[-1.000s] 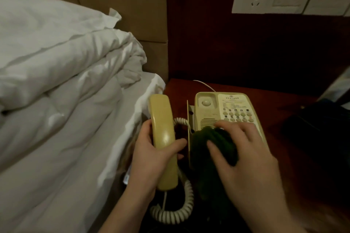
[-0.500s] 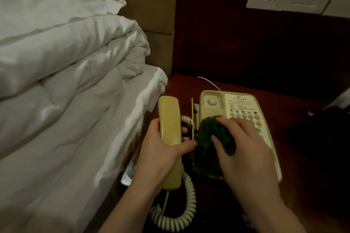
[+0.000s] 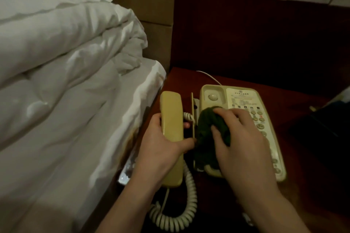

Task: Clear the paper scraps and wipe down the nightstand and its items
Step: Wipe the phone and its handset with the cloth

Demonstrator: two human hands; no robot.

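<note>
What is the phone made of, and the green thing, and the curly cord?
Phone: looks like hard plastic, cream, smooth with a dull sheen. Green thing: a cloth, soft and fuzzy, bunched under the right hand. Cord: probably rubbery plastic, coiled and bendy.

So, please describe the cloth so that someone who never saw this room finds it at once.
Start at the red-brown nightstand beside the bed; a beige phone sits on it. The cloth is the dark green bundle under the right hand, pressed on the phone's empty cradle. It is the only soft, dark green thing among pale plastic parts.
</note>
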